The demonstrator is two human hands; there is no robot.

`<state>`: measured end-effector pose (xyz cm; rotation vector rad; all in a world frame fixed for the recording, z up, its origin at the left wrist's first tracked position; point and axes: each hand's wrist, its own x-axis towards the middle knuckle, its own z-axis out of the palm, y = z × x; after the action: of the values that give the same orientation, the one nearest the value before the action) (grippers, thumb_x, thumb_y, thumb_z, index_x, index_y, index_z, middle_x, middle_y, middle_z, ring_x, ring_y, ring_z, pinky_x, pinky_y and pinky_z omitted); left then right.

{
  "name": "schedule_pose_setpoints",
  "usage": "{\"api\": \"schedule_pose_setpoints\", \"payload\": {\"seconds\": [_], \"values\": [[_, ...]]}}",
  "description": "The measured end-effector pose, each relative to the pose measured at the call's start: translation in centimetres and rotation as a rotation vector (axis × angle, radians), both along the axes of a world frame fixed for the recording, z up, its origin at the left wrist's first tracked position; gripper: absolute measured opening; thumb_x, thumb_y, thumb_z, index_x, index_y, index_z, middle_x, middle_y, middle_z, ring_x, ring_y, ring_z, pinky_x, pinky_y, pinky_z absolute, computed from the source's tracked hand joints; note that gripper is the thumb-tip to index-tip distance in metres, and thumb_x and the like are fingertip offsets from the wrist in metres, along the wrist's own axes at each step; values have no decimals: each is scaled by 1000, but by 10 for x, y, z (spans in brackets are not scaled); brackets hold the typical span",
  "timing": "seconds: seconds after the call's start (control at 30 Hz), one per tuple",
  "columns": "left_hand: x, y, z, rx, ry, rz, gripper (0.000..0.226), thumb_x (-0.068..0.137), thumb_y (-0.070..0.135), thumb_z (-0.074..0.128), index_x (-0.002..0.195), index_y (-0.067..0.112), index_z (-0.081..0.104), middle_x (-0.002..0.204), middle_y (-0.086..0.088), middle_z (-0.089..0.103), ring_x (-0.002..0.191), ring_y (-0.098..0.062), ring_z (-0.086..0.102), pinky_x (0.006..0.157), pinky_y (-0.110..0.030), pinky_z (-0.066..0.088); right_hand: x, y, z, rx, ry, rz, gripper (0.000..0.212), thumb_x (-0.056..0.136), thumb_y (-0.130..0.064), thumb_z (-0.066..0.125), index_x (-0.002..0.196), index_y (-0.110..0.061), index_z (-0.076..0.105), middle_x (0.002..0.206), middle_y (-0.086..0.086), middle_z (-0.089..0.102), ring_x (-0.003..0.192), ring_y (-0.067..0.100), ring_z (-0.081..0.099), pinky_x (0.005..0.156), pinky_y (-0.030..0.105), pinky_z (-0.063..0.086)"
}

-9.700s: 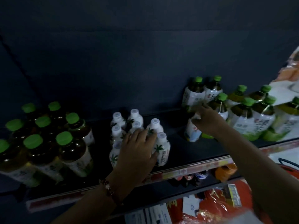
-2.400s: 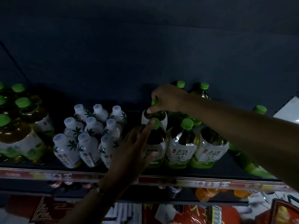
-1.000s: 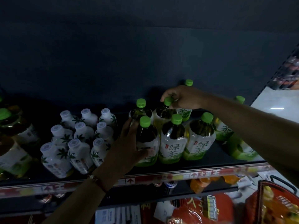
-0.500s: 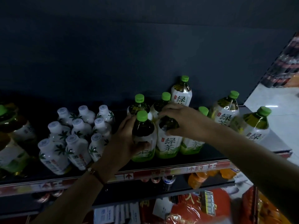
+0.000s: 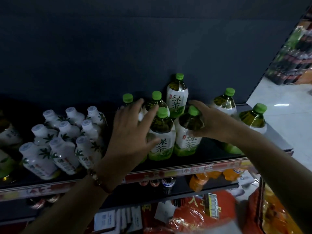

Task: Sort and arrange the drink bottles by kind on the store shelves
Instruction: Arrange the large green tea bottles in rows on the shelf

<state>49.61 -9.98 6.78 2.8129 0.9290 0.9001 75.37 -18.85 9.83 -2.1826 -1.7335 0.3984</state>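
Note:
Green-capped green tea bottles [image 5: 161, 132] stand clustered on the dark shelf [image 5: 185, 169], with two more [image 5: 253, 119] apart at the right. My right hand [image 5: 212, 122] is wrapped around the shoulder of the front right green tea bottle [image 5: 188, 142], thumb on its label. My left hand [image 5: 130, 137] lies with spread fingers over the left side of the cluster, thumb against the front middle bottle's label. It hides a bottle beneath it. White-capped palm-label bottles [image 5: 64, 137] stand in rows to the left.
Larger tea bottles [image 5: 6, 141] sit at the far left edge. Below the price strip are orange drink bottles [image 5: 199, 181] and dark soda bottles [image 5: 167, 182]. Red packages [image 5: 194, 217] fill the bottom. A pale floor [image 5: 278, 119] shows at the right.
My right hand has shifted from the front middle bottle to the front right one. My left hand has loosened from the front left bottle and spread its fingers.

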Motion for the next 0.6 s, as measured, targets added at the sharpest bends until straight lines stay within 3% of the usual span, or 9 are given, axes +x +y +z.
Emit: {"api": "schedule_pose_setpoints", "payload": {"seconds": [0.13, 0.23, 0.37, 0.43, 0.5, 0.53, 0.6], "values": [[33, -1, -7, 70, 197, 31, 91, 74, 54, 76, 150, 26, 34, 146, -6, 43, 136, -27, 38, 117, -44, 12, 10, -1, -9, 93, 56, 59, 86, 71, -39, 83, 139, -42, 30, 128, -9, 59, 114, 15, 59, 93, 42, 52], [38, 1, -15, 101, 145, 66, 88, 70, 47, 79, 145, 22, 43, 126, -1, 58, 124, -25, 50, 116, -45, 20, 15, -2, -12, 104, 66, 96, 87, 72, -46, 78, 142, -45, 26, 132, -11, 56, 115, 13, 58, 92, 40, 53], [38, -5, -24, 146, 77, 85, 79, 80, 45, 71, 148, 16, 45, 135, -9, 58, 137, -34, 42, 119, -53, 18, 19, 10, 2, 91, 273, 75, 76, 73, -73, 58, 140, -42, 38, 131, -11, 56, 114, 10, 58, 93, 37, 51], [42, -11, -25, 106, 77, 113, 76, 84, 47, 64, 150, 17, 42, 144, -9, 51, 145, -39, 29, 120, -57, 13, 27, 36, 19, 168, 334, 12, 59, 83, -66, 54, 128, -29, 52, 117, -10, 61, 104, 8, 59, 82, 29, 50], [46, -16, -25, 67, 79, 160, 76, 84, 50, 59, 150, 18, 41, 147, -8, 49, 148, -38, 22, 121, -57, 8, 40, 78, 29, 244, 270, -28, 38, 88, -56, 54, 103, -22, 59, 92, -10, 62, 85, 8, 59, 64, 26, 41], [49, -17, -24, 51, 68, 177, 75, 84, 52, 58, 149, 18, 42, 147, -8, 50, 149, -37, 22, 121, -57, 8, 48, 102, 31, 243, 232, -49, 35, 87, -54, 54, 99, -22, 59, 89, -8, 62, 82, 11, 59, 61, 26, 39], [53, -19, -24, 21, 34, 203, 74, 84, 55, 60, 146, 18, 45, 143, -8, 54, 148, -35, 25, 120, -58, 11, 60, 146, 26, 156, 171, -86, 45, 85, -56, 53, 112, -21, 60, 104, -1, 66, 89, 17, 62, 68, 29, 44]]}}
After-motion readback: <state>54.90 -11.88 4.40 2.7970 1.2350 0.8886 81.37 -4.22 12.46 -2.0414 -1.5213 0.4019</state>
